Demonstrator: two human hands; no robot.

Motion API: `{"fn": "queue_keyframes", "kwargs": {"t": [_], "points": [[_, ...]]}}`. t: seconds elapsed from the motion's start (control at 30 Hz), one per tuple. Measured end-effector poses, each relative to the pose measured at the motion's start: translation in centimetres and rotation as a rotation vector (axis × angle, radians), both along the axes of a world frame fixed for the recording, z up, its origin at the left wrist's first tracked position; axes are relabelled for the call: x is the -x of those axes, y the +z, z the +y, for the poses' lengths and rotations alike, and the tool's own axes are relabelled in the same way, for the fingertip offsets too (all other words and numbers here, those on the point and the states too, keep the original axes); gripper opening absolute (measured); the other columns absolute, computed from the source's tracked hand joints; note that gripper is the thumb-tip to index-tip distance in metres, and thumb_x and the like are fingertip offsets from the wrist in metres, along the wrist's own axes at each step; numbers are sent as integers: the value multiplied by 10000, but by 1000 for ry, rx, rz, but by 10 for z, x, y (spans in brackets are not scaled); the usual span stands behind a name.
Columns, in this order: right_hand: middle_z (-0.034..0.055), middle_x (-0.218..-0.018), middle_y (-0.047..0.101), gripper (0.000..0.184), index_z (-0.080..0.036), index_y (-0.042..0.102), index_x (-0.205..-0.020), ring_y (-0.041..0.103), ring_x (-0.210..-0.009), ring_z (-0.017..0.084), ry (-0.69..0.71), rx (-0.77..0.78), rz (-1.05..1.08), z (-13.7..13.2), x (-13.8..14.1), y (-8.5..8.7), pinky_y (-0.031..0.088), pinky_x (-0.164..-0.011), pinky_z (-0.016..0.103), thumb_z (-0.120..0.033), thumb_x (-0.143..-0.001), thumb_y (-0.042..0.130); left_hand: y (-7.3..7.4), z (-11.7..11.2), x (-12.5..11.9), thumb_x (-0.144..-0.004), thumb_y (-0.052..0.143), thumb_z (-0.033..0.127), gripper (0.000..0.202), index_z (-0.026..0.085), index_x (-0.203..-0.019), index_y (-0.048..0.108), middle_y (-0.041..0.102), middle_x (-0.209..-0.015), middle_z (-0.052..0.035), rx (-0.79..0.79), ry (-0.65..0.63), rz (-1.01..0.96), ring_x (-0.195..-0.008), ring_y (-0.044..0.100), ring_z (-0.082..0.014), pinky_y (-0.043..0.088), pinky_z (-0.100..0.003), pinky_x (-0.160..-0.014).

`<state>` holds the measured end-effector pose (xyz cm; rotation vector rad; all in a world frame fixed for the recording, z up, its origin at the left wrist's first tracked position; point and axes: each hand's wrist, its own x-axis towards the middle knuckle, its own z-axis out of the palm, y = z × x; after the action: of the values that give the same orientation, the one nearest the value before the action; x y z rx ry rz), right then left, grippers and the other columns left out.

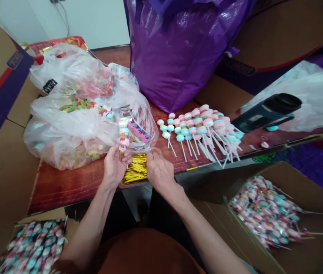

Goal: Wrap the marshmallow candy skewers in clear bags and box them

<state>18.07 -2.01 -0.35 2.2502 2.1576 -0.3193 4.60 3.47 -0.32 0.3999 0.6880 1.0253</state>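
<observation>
My left hand [115,164] is closed around the lower end of an upright candy skewer [124,133], stacked in pink, blue and white pieces inside a clear printed wrapper. Gold twist ties [135,168] fill a shallow tray beneath and between my hands. At the tray's right side, my right hand [160,169] has its fingers curled together; whatever they pinch, if anything, is hidden. Just behind the held skewer lie flat printed wrappers [139,132] on a clear plastic bag. Unwrapped candy skewers [198,123] with white sticks lie in a row to the right.
Plastic bags of gummies [73,133] cover the table's left side. A large purple bag [175,57] stands behind. A dark tumbler [266,112] leans at the right. Boxes of wrapped skewers sit below at the left [34,245] and right [266,213].
</observation>
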Motion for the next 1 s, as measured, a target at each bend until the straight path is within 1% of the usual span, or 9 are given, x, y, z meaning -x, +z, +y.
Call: {"fn": "queue_keyframes", "kwargs": {"t": [0.13,0.2,0.3,0.4,0.5,0.67,0.77,0.87,1.0], "points": [[175,-1036,678,270,-111,589,-1074,680,-923,270,-34,42,10,-1,-17,7,496,-678,308,-40,-920,379,-4,2,-16,-812,687,246,151,130,-863,606,439,-626,35,-52,0,38,-511,343,-55,311,-166,-487],[155,-1020,686,266,-124,590,-1065,684,-837,248,-83,22,100,-6,-28,11,482,-656,304,-55,-931,372,-5,3,-23,-770,753,245,211,145,-810,571,454,-625,41,-110,9,88,-515,346,-46,290,-153,-484],[88,-949,694,199,-168,608,-991,660,-805,202,-137,-176,500,-17,-44,13,476,-690,284,-129,-951,417,-6,1,-28,-720,813,276,299,162,-804,549,503,-627,41,-180,29,149,-520,355,-40,273,-143,-484],[12,-801,650,118,-195,621,-915,587,-662,143,-214,-356,1024,-26,-49,11,456,-607,241,-265,-933,528,-3,-4,-33,-703,831,320,337,182,-822,547,554,-621,33,-224,18,171,-518,374,-46,272,-148,-487],[-16,-734,604,126,-192,631,-856,524,-599,116,-268,-420,1277,-27,-40,10,423,-552,225,-303,-896,588,2,-12,-42,-702,829,344,330,184,-853,583,574,-615,29,-239,-44,206,-507,383,-48,277,-162,-489],[-14,-752,640,132,-192,624,-827,581,-646,120,-317,-537,1298,-20,-19,3,468,-621,236,-292,-906,589,7,-24,-58,-755,762,316,236,150,-863,633,528,-666,34,-246,-55,290,-526,358,-41,257,-170,-474],[-16,-733,653,137,-190,631,-803,585,-627,118,-376,-565,1247,-19,-15,-2,472,-613,236,-296,-887,619,3,-28,-60,-823,678,285,178,185,-942,591,523,-705,43,-263,5,406,-575,424,-64,326,-175,-517],[-17,-686,653,168,-186,626,-761,583,-602,120,-408,-537,1308,-17,-17,-2,468,-582,234,-316,-867,634,-4,-29,-58,-865,627,248,151,226,-984,536,540,-730,46,-339,50,500,-646,499,-95,391,-193,-591],[-15,-674,654,159,-185,624,-761,598,-605,127,-420,-562,1361,-14,-20,2,484,-579,238,-315,-851,633,-6,-32,-56,-885,627,261,80,211,-925,579,550,-766,26,-424,-9,482,-647,474,-95,391,-195,-612]]}}
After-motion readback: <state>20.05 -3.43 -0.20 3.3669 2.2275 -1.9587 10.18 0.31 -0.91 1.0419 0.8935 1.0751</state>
